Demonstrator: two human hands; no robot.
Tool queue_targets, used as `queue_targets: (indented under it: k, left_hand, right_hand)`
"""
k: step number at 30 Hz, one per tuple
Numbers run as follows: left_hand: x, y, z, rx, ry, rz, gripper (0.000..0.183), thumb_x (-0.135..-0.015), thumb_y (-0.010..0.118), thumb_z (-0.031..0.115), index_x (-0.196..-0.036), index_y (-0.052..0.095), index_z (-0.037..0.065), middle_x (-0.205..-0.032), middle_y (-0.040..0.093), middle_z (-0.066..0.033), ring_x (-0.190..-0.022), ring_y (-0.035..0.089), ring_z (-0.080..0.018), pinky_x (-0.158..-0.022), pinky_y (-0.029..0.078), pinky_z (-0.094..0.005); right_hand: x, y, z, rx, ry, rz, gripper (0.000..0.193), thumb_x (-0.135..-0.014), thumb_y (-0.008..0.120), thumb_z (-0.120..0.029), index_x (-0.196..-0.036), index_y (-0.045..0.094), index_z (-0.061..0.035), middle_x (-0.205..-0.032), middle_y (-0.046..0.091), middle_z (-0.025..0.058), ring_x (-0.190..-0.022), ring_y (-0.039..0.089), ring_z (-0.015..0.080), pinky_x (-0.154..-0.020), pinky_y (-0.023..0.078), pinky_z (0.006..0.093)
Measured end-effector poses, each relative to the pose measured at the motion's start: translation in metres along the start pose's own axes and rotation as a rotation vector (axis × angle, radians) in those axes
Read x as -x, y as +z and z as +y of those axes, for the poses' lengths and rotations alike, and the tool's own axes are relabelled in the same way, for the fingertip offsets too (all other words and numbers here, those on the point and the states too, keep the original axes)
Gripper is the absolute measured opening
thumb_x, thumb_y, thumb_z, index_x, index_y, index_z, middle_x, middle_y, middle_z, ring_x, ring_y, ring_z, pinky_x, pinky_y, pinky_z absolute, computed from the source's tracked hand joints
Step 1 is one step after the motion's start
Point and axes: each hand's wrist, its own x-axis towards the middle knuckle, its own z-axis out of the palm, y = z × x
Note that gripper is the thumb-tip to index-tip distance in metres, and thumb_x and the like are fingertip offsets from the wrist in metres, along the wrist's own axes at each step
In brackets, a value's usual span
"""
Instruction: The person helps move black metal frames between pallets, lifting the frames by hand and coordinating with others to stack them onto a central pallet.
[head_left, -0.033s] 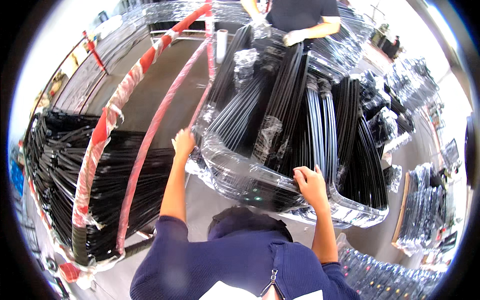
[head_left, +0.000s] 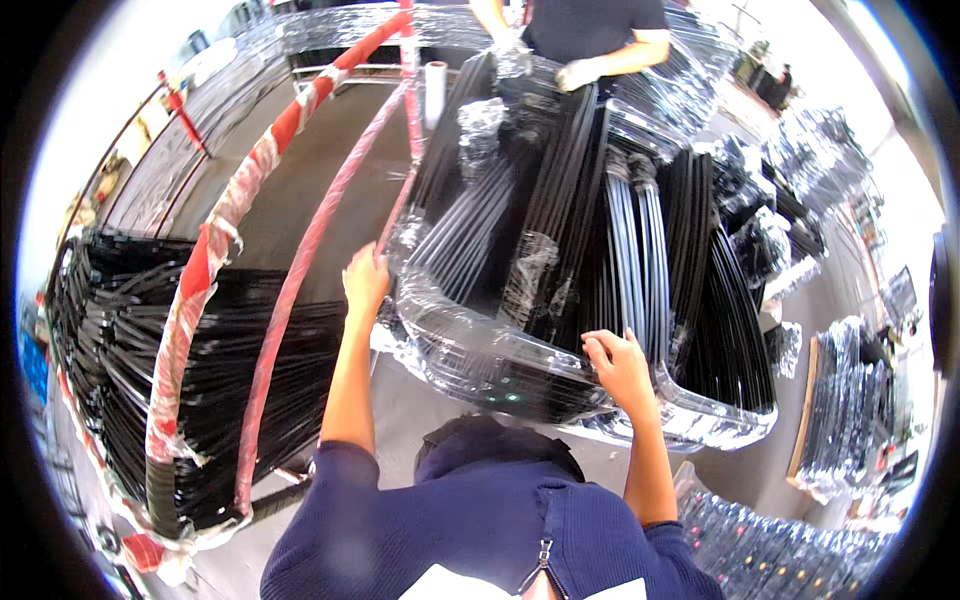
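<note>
Before me lies a large rack (head_left: 490, 345) with a rounded rim wrapped in clear film, full of long thin black strips (head_left: 550, 220) and a few bundles of grey-blue strips (head_left: 637, 235). My left hand (head_left: 366, 280) is closed at the rack's left corner, around the lower end of a rail (head_left: 395, 210) wrapped in red; its fingertips are partly hidden. My right hand (head_left: 622, 368) is at the rack's near rim, fingers apart and slightly bent, with nothing visible in it. I cannot tell how firmly it touches the film.
Across the rack stands another person (head_left: 595, 30) with gloved hands on the strips' far ends. To the left, a frame with red-wrapped bars (head_left: 215, 245) holds more black strips (head_left: 110, 330). Film-wrapped stacks (head_left: 845, 400) stand on the right, and another wrapped pile (head_left: 770, 545) lies at lower right.
The rack and surroundings have shifted slightly left in the picture. Both hands keep nearly the same places, the left one a little closer to the rail.
</note>
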Motion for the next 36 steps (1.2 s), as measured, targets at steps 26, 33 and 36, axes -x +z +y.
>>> queue_targets:
  k: [26, 33, 36]
  left_hand:
    - [0.117, -0.013, 0.278, 0.031, 0.459, -0.77, 0.037, -0.087, 0.042, 0.039, -0.107, 0.055, 0.011, -0.095, 0.061, -0.0163, -0.092, 0.057, -0.0341, -0.081, 0.043, -0.0417]
    - [0.121, -0.011, 0.276, -0.013, 0.468, -0.727, 0.037, -0.088, 0.041, 0.039, -0.107, 0.055, 0.012, -0.104, 0.059, -0.0123, -0.099, 0.053, -0.0304, -0.085, 0.041, -0.0391]
    - [0.123, -0.009, 0.276, -0.033, 0.482, -0.699, 0.036, -0.088, 0.04, 0.039, -0.107, 0.055, 0.012, -0.104, 0.059, -0.0109, -0.099, 0.053, -0.0303, -0.085, 0.041, -0.0394]
  right_hand:
    - [0.023, -0.032, 0.125, 0.27, -0.164, 0.121, 0.031, -0.084, 0.051, -0.023, -0.101, 0.058, 0.0018, -0.119, 0.049, 0.017, -0.109, 0.045, 0.0401, -0.096, 0.036, 0.0403]
    - [0.024, -0.035, 0.122, 0.256, -0.151, 0.099, 0.032, -0.084, 0.051, -0.024, -0.103, 0.056, 0.0021, -0.12, 0.048, 0.016, -0.11, 0.044, 0.0387, -0.095, 0.037, 0.0396]
    - [0.025, -0.036, 0.122, 0.253, -0.14, 0.084, 0.033, -0.084, 0.051, -0.024, -0.104, 0.056, 0.0016, -0.121, 0.048, 0.0157, -0.112, 0.043, 0.0387, -0.095, 0.036, 0.0397]
